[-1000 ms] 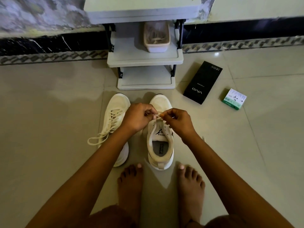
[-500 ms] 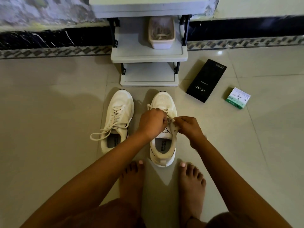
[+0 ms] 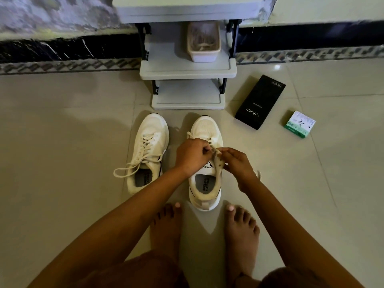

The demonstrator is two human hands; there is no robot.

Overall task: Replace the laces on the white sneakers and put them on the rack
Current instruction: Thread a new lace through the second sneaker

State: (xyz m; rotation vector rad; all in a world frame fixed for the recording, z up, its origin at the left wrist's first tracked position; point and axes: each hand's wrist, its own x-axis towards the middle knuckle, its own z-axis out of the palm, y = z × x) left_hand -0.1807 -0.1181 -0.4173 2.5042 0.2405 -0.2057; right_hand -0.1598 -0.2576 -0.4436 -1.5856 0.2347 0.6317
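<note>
Centrally on the tiled floor [image 3: 62, 163], two white sneakers stand side by side, toes toward the rack [image 3: 188, 69]. Left hand [image 3: 192, 155] and right hand [image 3: 235, 163] meet over the right sneaker [image 3: 205, 183], above its tongue; fingers of both are curled and pinch the lace [image 3: 214, 150] at the upper eyelets. The left sneaker [image 3: 149, 150] sits just beside, untouched, its lace ends trailing loose onto the floor. A tray [image 3: 203, 55] rests on the rack's middle shelf. A black box [image 3: 259, 100] and a small green-and-white box [image 3: 299, 124] lie to the right, well apart from the hands.
</note>
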